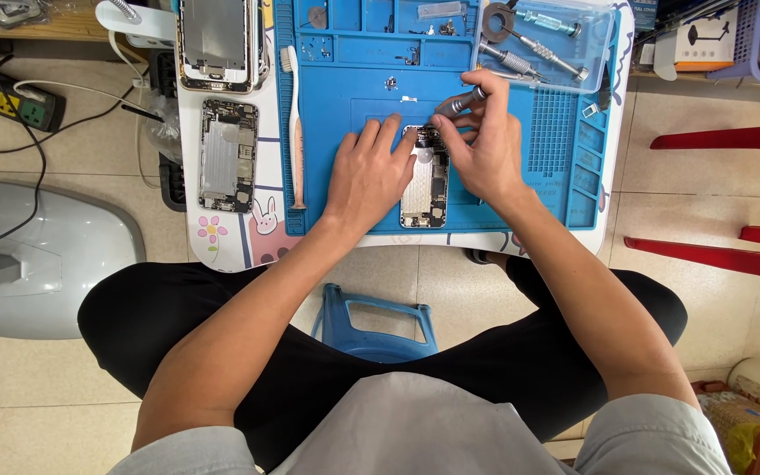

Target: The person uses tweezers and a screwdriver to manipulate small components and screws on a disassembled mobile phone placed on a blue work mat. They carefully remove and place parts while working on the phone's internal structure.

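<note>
A: Where is the opened phone (pixel 425 180) sitting?

B: Flat on the blue repair mat (pixel 345 62), near the front edge of the small counter (pixel 222 237), between the two hands. Its back shell faces up into the camera, with the metal plate and small boards bare.

A: And the hands?

B: The left hand (pixel 369 171) lies spread, palm down, fingertips touching the phone's left edge and pinning it to the mat. The right hand (pixel 484 145) is curled, pinching a slim silver screwdriver (pixel 461 104) between thumb and fingers, its tip down at the phone's top end.

A: How would that phone handle?

B: I judge it light and stiff, a thin metal shell, but fragile inside: exposed connectors and thin ribbons that a slipped tip could tear. It probably slides easily when pushed, though the rubbery mat should help. Best to hold it by the long side rails, never by the boards.

A: And the driver?

B: Thin, smooth metal, likely to roll; grip the knurled part near the tip.

A: Anything close by?

B: A toothbrush (pixel 295 123) along the mat's left edge, another opened phone (pixel 227 154) left of it, and a clear tray of spare drivers (pixel 538 44) behind the right hand.
</note>
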